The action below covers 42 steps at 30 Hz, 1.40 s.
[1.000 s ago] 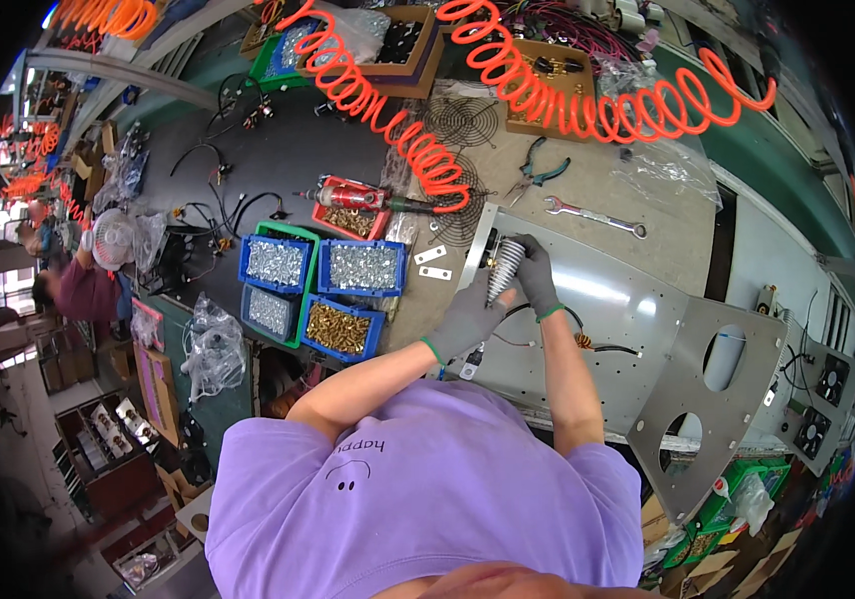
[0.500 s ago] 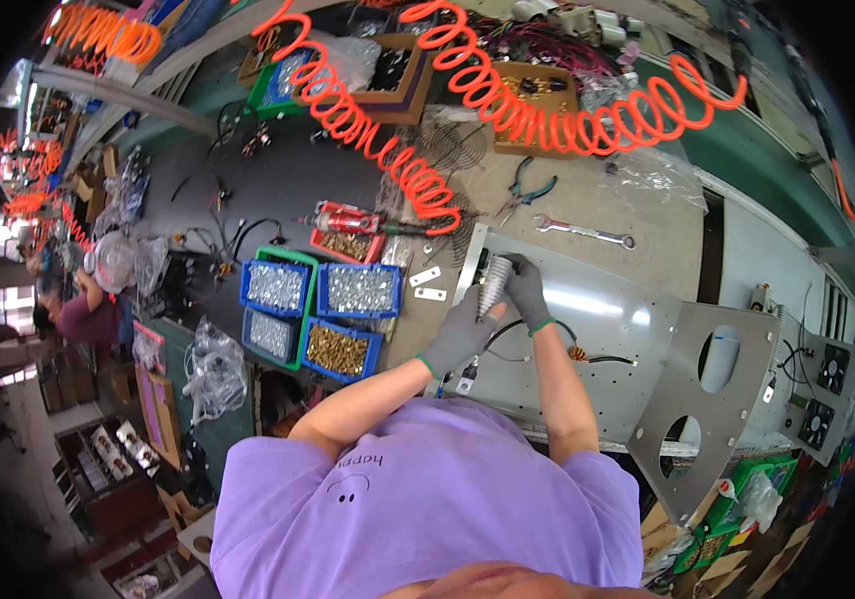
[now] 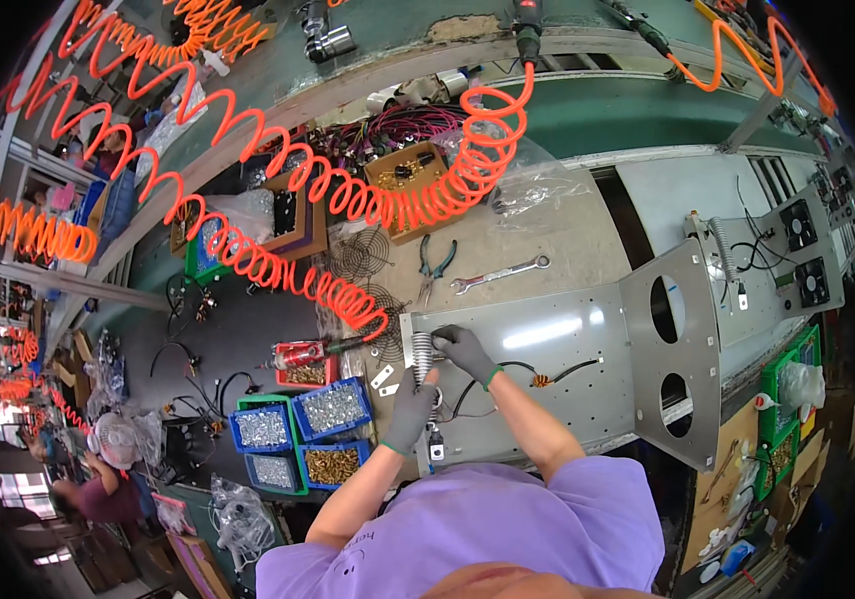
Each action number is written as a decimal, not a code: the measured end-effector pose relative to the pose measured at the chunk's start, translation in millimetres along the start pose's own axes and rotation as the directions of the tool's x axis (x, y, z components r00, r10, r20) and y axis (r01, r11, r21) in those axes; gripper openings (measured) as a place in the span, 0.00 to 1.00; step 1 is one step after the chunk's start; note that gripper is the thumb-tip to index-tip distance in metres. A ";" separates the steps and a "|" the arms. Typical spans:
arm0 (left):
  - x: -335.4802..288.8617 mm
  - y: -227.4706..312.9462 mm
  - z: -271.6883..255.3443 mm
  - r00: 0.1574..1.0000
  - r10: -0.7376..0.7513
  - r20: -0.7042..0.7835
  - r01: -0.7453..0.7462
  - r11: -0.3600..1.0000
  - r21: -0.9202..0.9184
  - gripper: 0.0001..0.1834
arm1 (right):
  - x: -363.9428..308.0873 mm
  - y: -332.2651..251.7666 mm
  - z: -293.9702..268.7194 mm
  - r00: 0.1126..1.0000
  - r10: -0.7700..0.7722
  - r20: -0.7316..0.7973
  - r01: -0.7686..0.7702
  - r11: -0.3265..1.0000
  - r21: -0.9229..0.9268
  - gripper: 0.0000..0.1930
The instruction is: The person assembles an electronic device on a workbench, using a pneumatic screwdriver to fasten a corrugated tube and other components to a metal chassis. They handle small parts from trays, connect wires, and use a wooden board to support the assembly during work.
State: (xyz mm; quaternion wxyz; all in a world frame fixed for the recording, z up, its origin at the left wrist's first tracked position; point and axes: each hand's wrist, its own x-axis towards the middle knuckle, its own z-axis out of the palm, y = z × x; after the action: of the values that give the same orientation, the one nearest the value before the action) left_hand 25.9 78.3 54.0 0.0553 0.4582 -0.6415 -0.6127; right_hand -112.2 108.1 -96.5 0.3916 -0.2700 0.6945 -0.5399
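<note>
A grey corrugated hose (image 3: 421, 351) stands at the left end of a bent sheet-metal panel (image 3: 547, 344). Around its lower end my left hand (image 3: 409, 415), in a grey glove, is closed. My right hand (image 3: 465, 355), gloved alike, has its fingers curled against the hose's upper right side; the fingertips are partly hidden. Below the hands a black cable with a metal lug (image 3: 436, 445) lies at the panel's near edge. Another black cable with a copper-coloured coil (image 3: 541, 379) rests on the panel, right of my right hand.
Left of the panel are a red power tool (image 3: 299, 354) and blue bins (image 3: 335, 461) of fasteners. Pliers (image 3: 435, 268) and a wrench (image 3: 500, 275) lie beyond it. Coiled orange air hoses (image 3: 387, 205) hang across the bench. At far left sits another person (image 3: 108, 496).
The view has shifted, so the bench things appear elsewhere. The hose now stands more upright at the panel's left end, and my right hand has moved from its top to its right side.
</note>
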 end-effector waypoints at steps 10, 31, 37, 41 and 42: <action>8.9 -9.2 -4.1 0.989 -0.120 0.083 0.140 0.945 -0.294 0.14 | -7.0 -15.2 -1.6 0.998 0.052 -0.018 -0.054 0.992 -0.111 0.32; 3.5 1.5 -8.1 0.991 -0.113 0.075 0.133 0.926 -0.354 0.15 | 86.9 -307.1 -415.0 0.335 -0.431 -0.838 0.552 0.811 -0.196 0.24; 3.3 -0.4 -10.9 0.989 -0.128 0.078 0.147 0.932 -0.331 0.15 | 54.6 -308.7 -327.6 0.347 -0.641 -0.685 0.763 0.618 -0.192 0.13; 3.7 5.2 -8.3 0.984 -0.150 0.097 0.175 0.920 -0.351 0.16 | 111.9 -309.9 -412.0 -0.045 -0.501 -0.864 0.738 0.567 -0.367 0.17; 6.1 0.4 -10.7 0.987 -0.143 0.075 0.160 0.929 -0.334 0.15 | 125.4 -319.0 -437.7 0.035 -0.537 -0.843 0.584 0.695 -0.419 0.18</action>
State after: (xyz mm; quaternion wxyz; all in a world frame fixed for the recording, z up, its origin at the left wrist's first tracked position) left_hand 29.0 66.4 53.9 0.0698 0.4747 -0.4904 -0.7275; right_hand -561.7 157.2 226.9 -0.3225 -0.1465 0.6082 -0.7104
